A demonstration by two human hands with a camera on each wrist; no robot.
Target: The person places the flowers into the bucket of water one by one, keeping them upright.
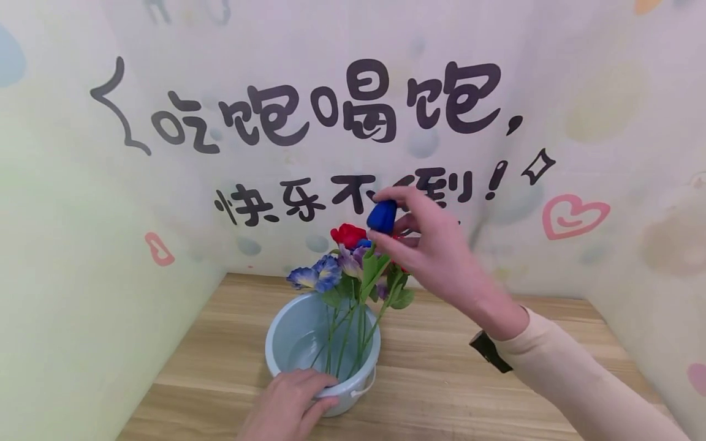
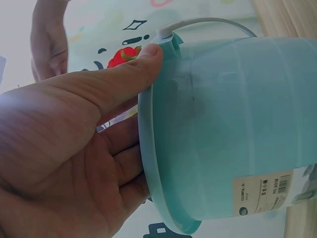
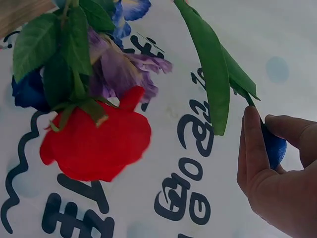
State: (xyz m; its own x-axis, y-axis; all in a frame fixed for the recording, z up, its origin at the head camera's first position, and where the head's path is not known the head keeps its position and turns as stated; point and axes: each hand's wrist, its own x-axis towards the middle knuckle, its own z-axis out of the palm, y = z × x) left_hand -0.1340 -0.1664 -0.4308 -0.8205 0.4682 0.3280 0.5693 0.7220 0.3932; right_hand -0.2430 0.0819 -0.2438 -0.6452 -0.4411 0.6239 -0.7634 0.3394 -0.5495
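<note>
A light blue bucket (image 1: 268, 338) stands on the table with several artificial flowers in it, their green stems leaning to the right. My left hand (image 1: 289, 404) grips its near rim; the left wrist view shows the thumb outside and the fingers behind the rim. Above the bucket, my right hand (image 1: 441, 251) pinches the dark blue bloom of a tulip (image 1: 382, 217) between thumb and fingers. Green leaves (image 3: 213, 74) hang from that bloom in the right wrist view. A red rose (image 3: 104, 141), a purple iris (image 3: 126, 69) and a blue iris (image 1: 315, 275) are beside it.
The wood-grain table (image 1: 469, 373) meets a pale back wall (image 1: 551, 110) with black lettering, and side walls enclose it. The bucket's white handle (image 2: 213, 21) hangs at its side. A black device (image 1: 491, 352) is on the right wrist.
</note>
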